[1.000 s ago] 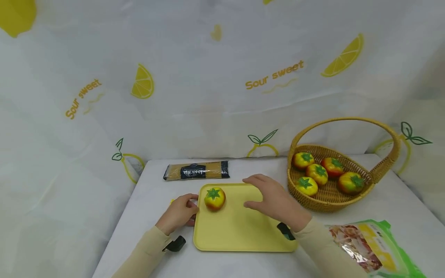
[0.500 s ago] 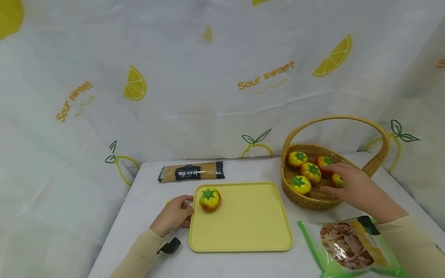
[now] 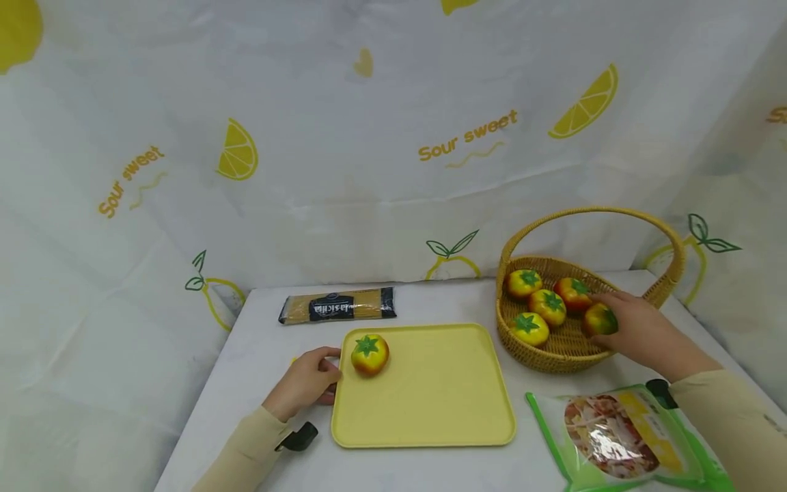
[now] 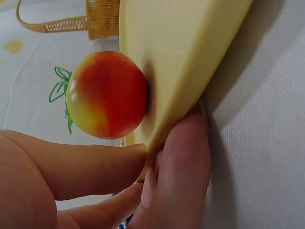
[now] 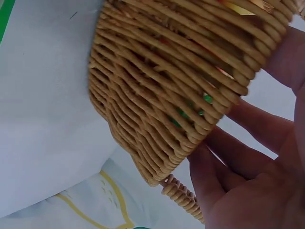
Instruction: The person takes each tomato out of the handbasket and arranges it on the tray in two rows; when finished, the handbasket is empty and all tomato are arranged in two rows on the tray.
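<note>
A wicker basket (image 3: 556,359) stands on the bench (image 3: 258,355) at the right, and three tomatoes (image 3: 547,306) lie in it. A fourth tomato (image 3: 600,319) is gripped inside the basket by the right hand (image 3: 642,335), its fingers (image 3: 605,298) curled round the fruit. A yellow tray (image 3: 443,403) lies in the middle of the bench, and one tomato on the tray (image 3: 369,354) sits at its far left corner. The tray's left edge is pinched by the left hand (image 3: 304,383), thumb above and fingers (image 4: 183,162) beneath, just beside that tomato.

Half a second ago the right hand lay over the fourth tomato; now the fruit is seen in the grip and seems raised slightly, though whether it has left the basket floor cannot be told. The left hand and tray have stayed put.

From the right wrist only the basket's woven wall shows, with hints of fruit through the gaps. A green bag (image 3: 621,437) is cut off at the bottom edge. A pasta packet (image 3: 337,306) lies behind the tray.
</note>
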`<action>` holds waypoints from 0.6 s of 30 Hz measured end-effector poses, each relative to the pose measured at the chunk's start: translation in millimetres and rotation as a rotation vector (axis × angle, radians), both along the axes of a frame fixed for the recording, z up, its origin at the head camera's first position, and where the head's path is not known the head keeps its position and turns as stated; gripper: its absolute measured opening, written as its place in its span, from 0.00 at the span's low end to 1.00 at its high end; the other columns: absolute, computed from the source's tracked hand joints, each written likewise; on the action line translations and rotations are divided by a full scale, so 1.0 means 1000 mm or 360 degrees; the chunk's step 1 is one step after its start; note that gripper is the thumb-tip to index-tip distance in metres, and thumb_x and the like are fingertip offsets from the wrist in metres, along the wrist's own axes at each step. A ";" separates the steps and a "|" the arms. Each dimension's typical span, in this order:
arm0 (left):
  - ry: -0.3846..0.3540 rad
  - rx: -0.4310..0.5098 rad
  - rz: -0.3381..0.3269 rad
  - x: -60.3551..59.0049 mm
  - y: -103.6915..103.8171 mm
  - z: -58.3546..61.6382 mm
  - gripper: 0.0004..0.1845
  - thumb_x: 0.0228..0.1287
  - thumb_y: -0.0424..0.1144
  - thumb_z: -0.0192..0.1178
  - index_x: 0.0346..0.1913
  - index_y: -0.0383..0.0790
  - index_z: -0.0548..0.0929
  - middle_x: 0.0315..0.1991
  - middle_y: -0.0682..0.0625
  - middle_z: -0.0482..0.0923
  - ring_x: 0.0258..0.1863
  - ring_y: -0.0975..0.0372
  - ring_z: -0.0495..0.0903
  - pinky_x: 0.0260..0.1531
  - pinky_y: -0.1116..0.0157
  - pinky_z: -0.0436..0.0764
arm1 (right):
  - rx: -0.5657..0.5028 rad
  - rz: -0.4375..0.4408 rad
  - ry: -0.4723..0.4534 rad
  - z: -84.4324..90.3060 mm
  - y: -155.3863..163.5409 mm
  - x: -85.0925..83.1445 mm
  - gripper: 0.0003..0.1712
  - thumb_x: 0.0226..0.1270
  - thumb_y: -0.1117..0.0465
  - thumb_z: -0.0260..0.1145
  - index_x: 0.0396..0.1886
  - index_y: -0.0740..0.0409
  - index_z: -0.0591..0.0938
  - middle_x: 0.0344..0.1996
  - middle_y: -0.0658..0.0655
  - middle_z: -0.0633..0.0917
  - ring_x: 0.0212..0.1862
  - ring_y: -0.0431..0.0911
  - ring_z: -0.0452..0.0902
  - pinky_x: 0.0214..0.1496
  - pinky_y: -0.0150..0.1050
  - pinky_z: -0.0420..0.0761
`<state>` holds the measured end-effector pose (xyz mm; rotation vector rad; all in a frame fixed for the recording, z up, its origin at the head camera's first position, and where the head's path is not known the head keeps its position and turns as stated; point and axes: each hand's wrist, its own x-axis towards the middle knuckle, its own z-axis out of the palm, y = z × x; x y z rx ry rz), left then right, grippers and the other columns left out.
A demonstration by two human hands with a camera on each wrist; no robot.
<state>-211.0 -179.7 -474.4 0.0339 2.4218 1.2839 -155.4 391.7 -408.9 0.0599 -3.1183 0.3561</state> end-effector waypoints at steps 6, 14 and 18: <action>0.0019 0.0007 -0.0010 0.000 -0.002 -0.003 0.25 0.74 0.33 0.63 0.72 0.37 0.78 0.42 0.44 0.82 0.33 0.58 0.86 0.32 0.61 0.92 | 0.0052 0.0000 0.0000 -0.007 0.000 -0.005 0.46 0.58 0.59 0.83 0.68 0.82 0.73 0.64 0.89 0.73 0.61 0.85 0.71 0.62 0.78 0.77; 0.0025 -0.0007 -0.0014 -0.001 -0.001 -0.003 0.25 0.74 0.33 0.64 0.72 0.37 0.79 0.42 0.44 0.83 0.33 0.59 0.86 0.33 0.61 0.92 | 0.0070 -0.0049 -0.0014 -0.009 0.001 -0.010 0.43 0.58 0.60 0.81 0.66 0.81 0.75 0.62 0.89 0.75 0.60 0.85 0.72 0.61 0.79 0.76; 0.0020 -0.0007 -0.0028 -0.001 0.000 0.000 0.25 0.75 0.34 0.64 0.72 0.37 0.78 0.41 0.44 0.83 0.33 0.59 0.86 0.33 0.61 0.92 | 0.0083 -0.0064 -0.0040 -0.010 0.002 -0.012 0.39 0.62 0.61 0.77 0.66 0.81 0.75 0.60 0.89 0.76 0.59 0.85 0.73 0.61 0.79 0.77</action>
